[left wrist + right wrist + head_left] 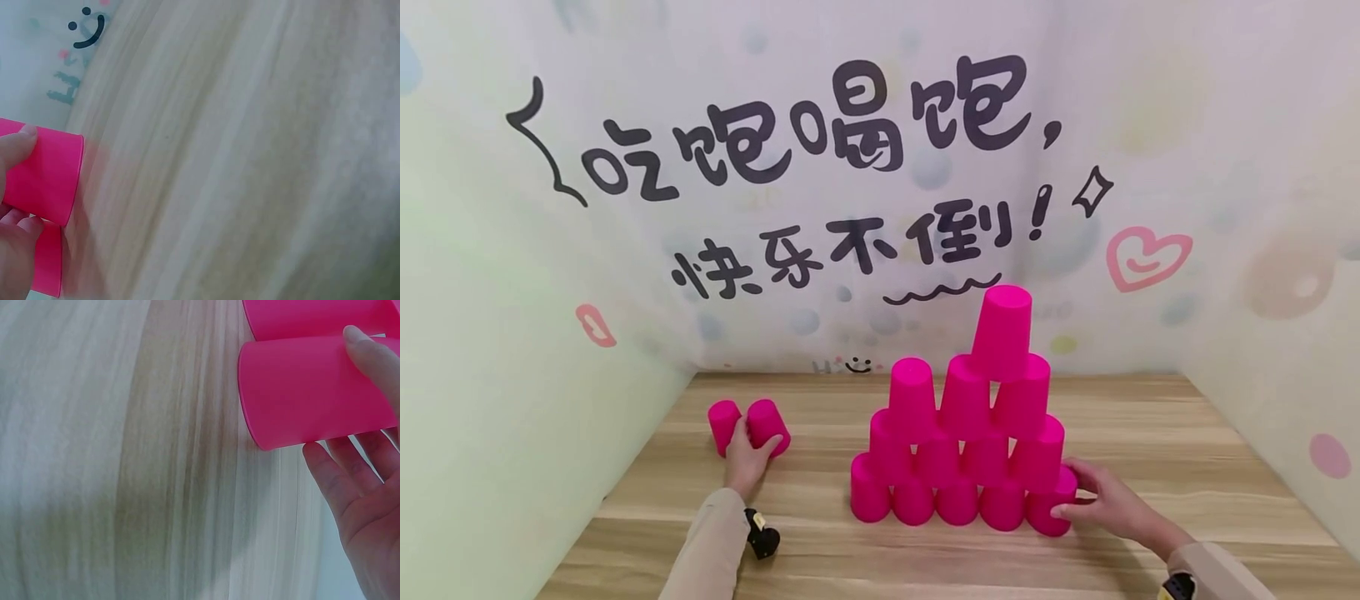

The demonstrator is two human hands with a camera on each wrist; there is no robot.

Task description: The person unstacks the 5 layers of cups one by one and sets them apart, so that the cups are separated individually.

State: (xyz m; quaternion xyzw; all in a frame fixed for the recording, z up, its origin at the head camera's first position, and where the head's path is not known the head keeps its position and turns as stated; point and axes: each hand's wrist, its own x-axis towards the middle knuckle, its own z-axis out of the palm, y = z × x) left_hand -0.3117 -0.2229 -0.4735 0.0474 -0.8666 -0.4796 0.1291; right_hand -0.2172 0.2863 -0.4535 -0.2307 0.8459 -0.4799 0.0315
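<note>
A pyramid of inverted magenta cups [966, 408] stands on the wood-grain surface [647, 517] at 5 o'clock of the head view. Rows in place, from the base up: five, four, three. The fourth row carries a single cup [1002, 333], at 1 o'clock from the pyramid's centre; the seat at 11 o'clock is vacant, and no apex is fitted. The left loose cup [722, 425] and right loose cup [767, 422] stand between 7 and 8 o'clock, well apart from the pyramid. Their count matches the two vacant positions; the stack is therefore judged nearly complete. The left hand [749, 458] grips the right loose cup, fingers passing between the pair. The right hand [1112, 502], at 4 o'clock, holds the right-end base cup [1045, 510] between thumb and fingers.
</note>
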